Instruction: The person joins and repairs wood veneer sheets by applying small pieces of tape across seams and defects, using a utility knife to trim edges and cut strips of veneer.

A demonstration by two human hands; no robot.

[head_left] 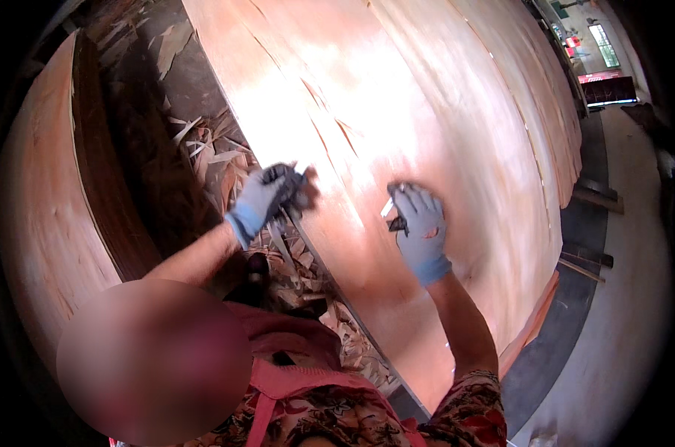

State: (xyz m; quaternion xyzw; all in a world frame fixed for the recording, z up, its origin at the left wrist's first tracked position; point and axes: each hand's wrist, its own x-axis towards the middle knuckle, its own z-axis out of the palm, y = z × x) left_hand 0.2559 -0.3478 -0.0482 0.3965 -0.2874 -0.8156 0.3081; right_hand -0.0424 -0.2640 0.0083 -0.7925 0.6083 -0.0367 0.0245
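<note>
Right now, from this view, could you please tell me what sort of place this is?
Probably a veneer or plywood workshop: broad wood sheets lie layered before the person, torn wood scraps litter the ground beside them, and another wide wood panel lies to the left.

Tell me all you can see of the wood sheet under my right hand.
The wood sheet is pinkish tan, looks like thin veneer, and lies roughly flat, its left edge slanting beside wood scraps. Grain runs lengthwise, with narrow dark splits in the upper left part; glare washes out some surface. The gloved right hand is over it, the left hand near its left edge; whether either touches it is hard to tell.
</note>
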